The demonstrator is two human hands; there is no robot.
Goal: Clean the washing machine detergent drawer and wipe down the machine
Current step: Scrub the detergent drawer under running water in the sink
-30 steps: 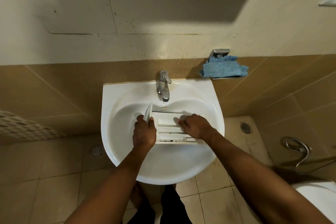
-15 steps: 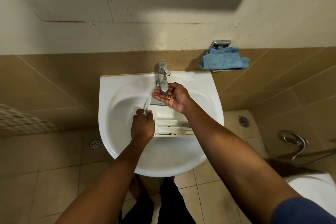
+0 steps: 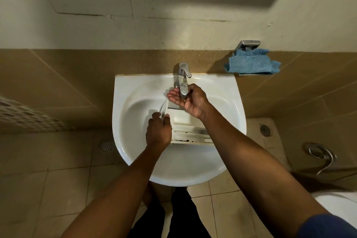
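A white detergent drawer (image 3: pixel 188 129) lies in the white sink (image 3: pixel 135 156), with dark grime along its near compartments. My left hand (image 3: pixel 158 131) grips the drawer's left end, thumb on the inside. My right hand (image 3: pixel 190 100) is cupped palm-up under the spout of the chrome tap (image 3: pixel 182 80), fingers relaxed and holding nothing. Its forearm crosses over the drawer's right part and hides it. A blue cloth (image 3: pixel 251 63) lies on a metal holder on the wall to the right of the sink.
Brown tiles line the wall behind the sink. Floor drains (image 3: pixel 105 145) sit left and right of the basin. A metal hose loop (image 3: pixel 318 152) hangs at the right, and a white toilet edge (image 3: pixel 340 205) shows at the lower right.
My right hand left the drawer's compartments and rose to the tap spout, turning palm-up. My left hand stayed on the drawer's left end.
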